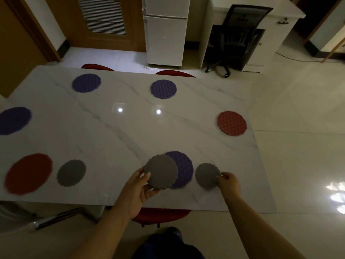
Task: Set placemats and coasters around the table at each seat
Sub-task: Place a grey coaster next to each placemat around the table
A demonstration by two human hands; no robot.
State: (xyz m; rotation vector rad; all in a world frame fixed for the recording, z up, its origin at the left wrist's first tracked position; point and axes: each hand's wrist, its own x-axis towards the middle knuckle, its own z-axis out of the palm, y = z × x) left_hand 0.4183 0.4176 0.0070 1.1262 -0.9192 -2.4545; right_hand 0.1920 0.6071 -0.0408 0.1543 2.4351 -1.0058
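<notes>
Coasters like the grey scalloped one [161,171] pinched at its rim in your left hand [139,191] look thin, light and bendy (likely grippy silicone), so take edges as your right hand [228,182] does, fingertips closed on the coaster [206,175] lying beside the purple placemat [184,168].

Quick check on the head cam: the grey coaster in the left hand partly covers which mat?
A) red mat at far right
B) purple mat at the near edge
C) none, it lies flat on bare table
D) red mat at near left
B: the left hand holds the grey coaster over the left part of the purple mat at the table's near edge.
</notes>
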